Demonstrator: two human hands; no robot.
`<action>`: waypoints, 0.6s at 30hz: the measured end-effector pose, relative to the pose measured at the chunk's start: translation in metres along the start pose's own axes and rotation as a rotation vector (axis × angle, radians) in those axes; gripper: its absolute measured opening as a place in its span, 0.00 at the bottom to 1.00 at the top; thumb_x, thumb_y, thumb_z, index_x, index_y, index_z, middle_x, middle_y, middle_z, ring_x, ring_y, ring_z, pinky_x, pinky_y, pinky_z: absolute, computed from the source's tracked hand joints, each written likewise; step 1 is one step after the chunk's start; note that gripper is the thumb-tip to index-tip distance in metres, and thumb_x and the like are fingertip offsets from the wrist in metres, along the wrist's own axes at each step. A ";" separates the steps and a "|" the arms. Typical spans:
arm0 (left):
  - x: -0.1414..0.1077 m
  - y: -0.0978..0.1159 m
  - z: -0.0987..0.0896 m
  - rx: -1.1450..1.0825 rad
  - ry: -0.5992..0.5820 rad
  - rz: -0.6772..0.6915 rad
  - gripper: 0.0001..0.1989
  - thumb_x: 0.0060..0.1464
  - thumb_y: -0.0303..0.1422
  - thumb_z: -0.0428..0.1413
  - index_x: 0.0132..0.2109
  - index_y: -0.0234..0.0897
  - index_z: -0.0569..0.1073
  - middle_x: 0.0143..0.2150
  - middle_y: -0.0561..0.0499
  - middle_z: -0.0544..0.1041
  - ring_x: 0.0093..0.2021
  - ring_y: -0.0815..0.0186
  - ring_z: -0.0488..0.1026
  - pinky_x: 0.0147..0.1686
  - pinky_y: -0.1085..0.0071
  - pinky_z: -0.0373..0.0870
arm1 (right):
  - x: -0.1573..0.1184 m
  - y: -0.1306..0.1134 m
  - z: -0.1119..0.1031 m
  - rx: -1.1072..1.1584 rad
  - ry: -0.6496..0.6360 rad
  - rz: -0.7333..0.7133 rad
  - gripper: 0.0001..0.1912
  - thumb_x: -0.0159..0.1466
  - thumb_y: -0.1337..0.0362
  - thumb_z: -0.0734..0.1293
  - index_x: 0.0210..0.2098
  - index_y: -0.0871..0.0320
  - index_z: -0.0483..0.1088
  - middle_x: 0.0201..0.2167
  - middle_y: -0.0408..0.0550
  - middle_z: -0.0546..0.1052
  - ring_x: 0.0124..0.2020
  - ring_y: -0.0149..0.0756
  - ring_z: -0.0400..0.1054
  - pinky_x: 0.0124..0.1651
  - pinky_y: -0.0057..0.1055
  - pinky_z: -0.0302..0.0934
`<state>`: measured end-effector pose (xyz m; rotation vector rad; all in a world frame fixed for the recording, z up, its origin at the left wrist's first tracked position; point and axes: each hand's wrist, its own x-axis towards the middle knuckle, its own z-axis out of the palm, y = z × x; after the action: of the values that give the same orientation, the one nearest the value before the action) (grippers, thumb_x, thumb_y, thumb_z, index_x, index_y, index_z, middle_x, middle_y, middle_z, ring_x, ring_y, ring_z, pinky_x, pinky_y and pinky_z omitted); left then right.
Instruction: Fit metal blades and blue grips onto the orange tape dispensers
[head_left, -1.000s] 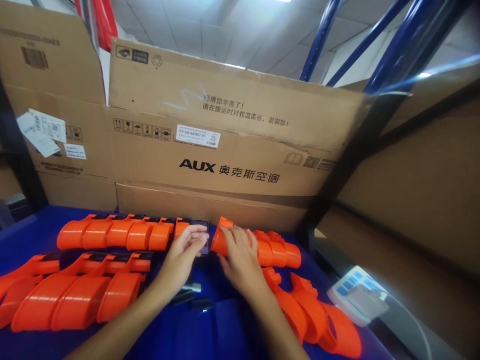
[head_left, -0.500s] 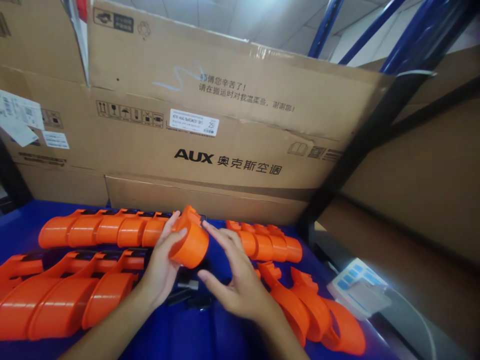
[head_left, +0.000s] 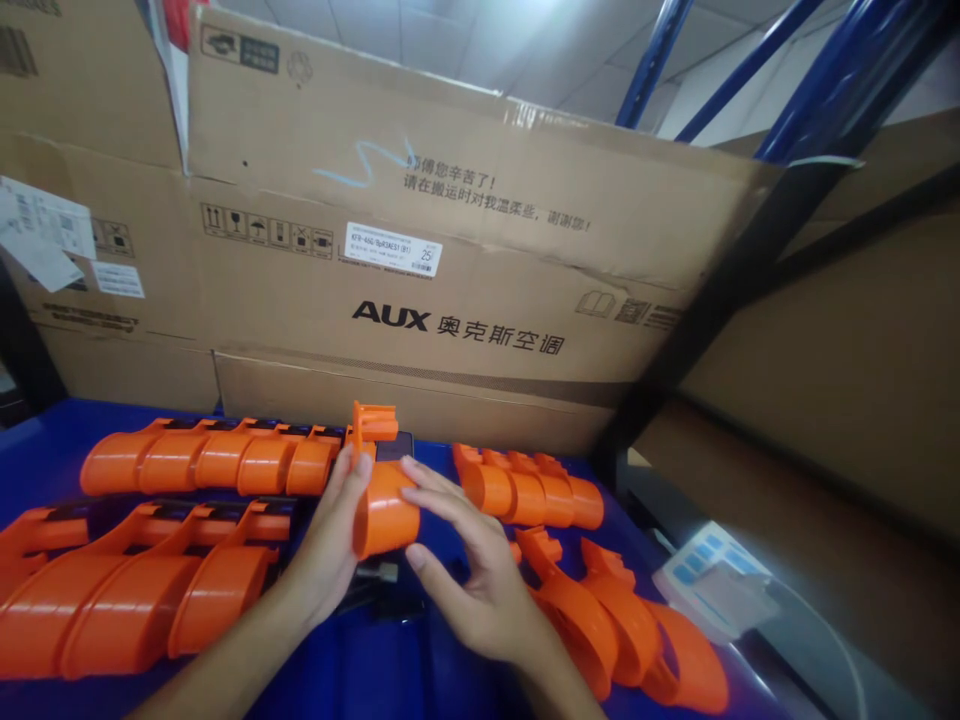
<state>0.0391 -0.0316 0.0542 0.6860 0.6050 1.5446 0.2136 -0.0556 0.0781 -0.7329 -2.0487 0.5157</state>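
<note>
Orange cup (head_left: 388, 508) sits between fingers: left hand (head_left: 326, 550) grips, right hand (head_left: 484, 575) touches, open (apparently orienting; any turn needs steady grip).

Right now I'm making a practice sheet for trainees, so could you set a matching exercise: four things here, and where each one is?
Things
1. Held orange part
2. Printed cardboard
3. White block with blue patches
4. Black-topped orange parts

Places
A. Upright behind the blue surface
B. In two rows, left of both hands
C. Between the left hand and right hand
D. Beside the blue surface, on the right

Pairs: 1-C, 2-A, 3-D, 4-B
</note>
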 end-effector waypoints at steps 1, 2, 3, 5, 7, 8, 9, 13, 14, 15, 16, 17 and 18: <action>0.000 0.005 0.000 -0.015 0.015 -0.010 0.21 0.57 0.43 0.64 0.55 0.42 0.75 0.50 0.47 0.83 0.50 0.57 0.81 0.43 0.68 0.78 | 0.001 0.001 0.001 0.012 -0.015 0.005 0.25 0.70 0.61 0.67 0.66 0.48 0.65 0.69 0.53 0.67 0.69 0.50 0.62 0.69 0.55 0.60; 0.000 0.010 0.000 -0.028 0.029 -0.024 0.20 0.56 0.42 0.64 0.53 0.40 0.76 0.44 0.48 0.84 0.43 0.57 0.83 0.37 0.68 0.79 | 0.002 0.003 0.002 0.025 -0.009 0.012 0.25 0.72 0.61 0.66 0.67 0.48 0.64 0.69 0.53 0.67 0.69 0.49 0.62 0.68 0.54 0.60; -0.001 0.015 0.001 -0.045 0.039 -0.040 0.19 0.56 0.43 0.63 0.51 0.38 0.76 0.41 0.48 0.84 0.38 0.57 0.83 0.32 0.68 0.79 | 0.003 0.005 0.004 0.027 0.016 0.023 0.24 0.73 0.60 0.64 0.67 0.48 0.63 0.68 0.53 0.68 0.69 0.48 0.63 0.68 0.53 0.61; -0.002 0.025 0.002 -0.110 0.067 -0.026 0.19 0.57 0.46 0.59 0.48 0.36 0.77 0.38 0.46 0.84 0.32 0.56 0.83 0.25 0.66 0.77 | 0.007 0.012 0.009 -0.036 0.067 0.058 0.22 0.75 0.61 0.60 0.67 0.48 0.64 0.65 0.52 0.71 0.65 0.46 0.66 0.66 0.50 0.62; -0.003 0.031 0.003 -0.198 0.111 0.028 0.18 0.58 0.46 0.57 0.46 0.37 0.77 0.37 0.47 0.84 0.30 0.58 0.82 0.26 0.66 0.78 | 0.010 0.019 0.014 -0.204 -0.005 0.103 0.19 0.76 0.60 0.60 0.64 0.47 0.68 0.61 0.50 0.75 0.61 0.46 0.68 0.63 0.50 0.63; -0.003 0.033 0.003 -0.232 0.127 0.051 0.16 0.58 0.45 0.57 0.45 0.38 0.76 0.36 0.49 0.84 0.30 0.59 0.82 0.27 0.66 0.79 | 0.011 0.023 0.017 -0.298 -0.085 0.122 0.18 0.75 0.59 0.60 0.63 0.46 0.70 0.60 0.50 0.76 0.59 0.47 0.68 0.60 0.49 0.64; -0.003 0.035 0.004 -0.253 0.135 0.063 0.15 0.57 0.45 0.57 0.44 0.38 0.76 0.35 0.50 0.84 0.29 0.60 0.82 0.27 0.67 0.79 | 0.012 0.026 0.019 -0.380 -0.173 0.135 0.18 0.75 0.58 0.60 0.61 0.45 0.71 0.59 0.49 0.76 0.57 0.47 0.67 0.58 0.49 0.65; -0.003 0.035 0.004 -0.234 0.141 0.049 0.16 0.56 0.45 0.58 0.44 0.39 0.75 0.34 0.50 0.84 0.28 0.59 0.83 0.25 0.67 0.79 | 0.012 0.033 0.024 -0.522 -0.371 0.131 0.17 0.76 0.57 0.59 0.59 0.44 0.73 0.57 0.48 0.76 0.52 0.45 0.66 0.51 0.44 0.65; -0.003 0.035 0.004 -0.223 0.138 0.043 0.17 0.56 0.46 0.58 0.45 0.38 0.75 0.34 0.50 0.84 0.28 0.58 0.83 0.24 0.67 0.78 | 0.012 0.034 0.024 -0.531 -0.390 0.120 0.17 0.76 0.58 0.59 0.58 0.44 0.74 0.56 0.48 0.77 0.51 0.45 0.66 0.50 0.43 0.65; -0.003 0.035 0.004 -0.215 0.134 0.036 0.18 0.56 0.47 0.57 0.46 0.38 0.75 0.35 0.49 0.84 0.29 0.56 0.83 0.23 0.66 0.78 | 0.011 0.035 0.023 -0.541 -0.403 0.111 0.16 0.76 0.58 0.59 0.56 0.46 0.76 0.54 0.48 0.77 0.50 0.44 0.66 0.50 0.42 0.64; -0.003 0.034 0.004 -0.209 0.130 0.029 0.19 0.56 0.47 0.57 0.46 0.38 0.75 0.35 0.49 0.84 0.29 0.55 0.83 0.22 0.66 0.78 | 0.011 0.036 0.021 -0.552 -0.415 0.107 0.16 0.76 0.58 0.59 0.53 0.48 0.77 0.51 0.48 0.78 0.49 0.44 0.66 0.49 0.41 0.64; -0.003 0.034 0.005 -0.207 0.127 0.021 0.19 0.56 0.47 0.57 0.46 0.38 0.76 0.34 0.49 0.84 0.28 0.55 0.83 0.21 0.66 0.77 | 0.010 0.037 0.019 -0.565 -0.424 0.108 0.16 0.76 0.58 0.59 0.48 0.50 0.78 0.48 0.49 0.79 0.47 0.44 0.66 0.48 0.41 0.63; -0.004 0.033 0.005 -0.205 0.126 0.013 0.19 0.56 0.47 0.57 0.46 0.38 0.76 0.34 0.49 0.83 0.28 0.55 0.83 0.21 0.66 0.77 | 0.010 0.038 0.016 -0.580 -0.429 0.112 0.16 0.76 0.59 0.59 0.44 0.51 0.79 0.44 0.49 0.79 0.46 0.43 0.65 0.47 0.41 0.63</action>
<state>0.0200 -0.0381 0.0816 0.4409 0.5273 1.6437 0.2069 -0.0226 0.0527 -1.1581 -2.6106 0.1323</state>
